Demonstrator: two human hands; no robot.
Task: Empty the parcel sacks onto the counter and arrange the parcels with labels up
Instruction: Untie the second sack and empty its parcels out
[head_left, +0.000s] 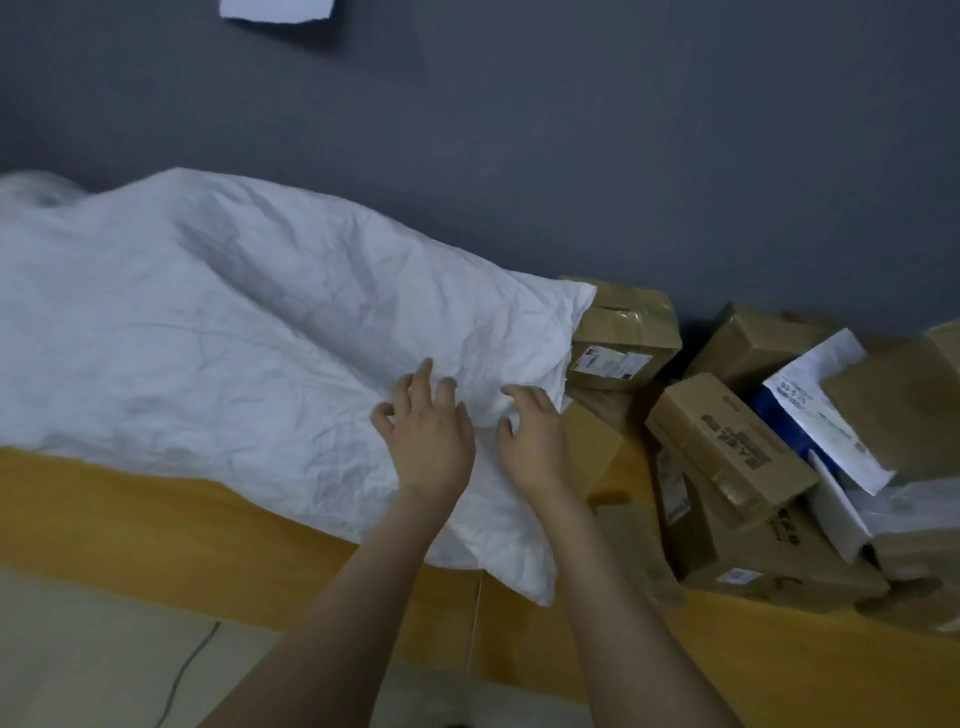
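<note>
A thin cable (192, 660) trailed over the pale floor (78, 649) below the smooth yellow bench (156, 525). The left hand (428, 441) kept a wide grip, fingers spread flat on the crumpled white sack (234, 322) lying along the bench. The right hand (535, 441) sat just beside it, fingers bent over a ridge of cloth near the sack's mouth; whether its grip pinched the fabric could not be told. A taped cardboard box (623, 332) poked from that mouth, label on its near side. Further right, brown boxes (727, 447) and a white labelled mailer (826, 415) lay heaped against the grey wall (519, 156)
</note>
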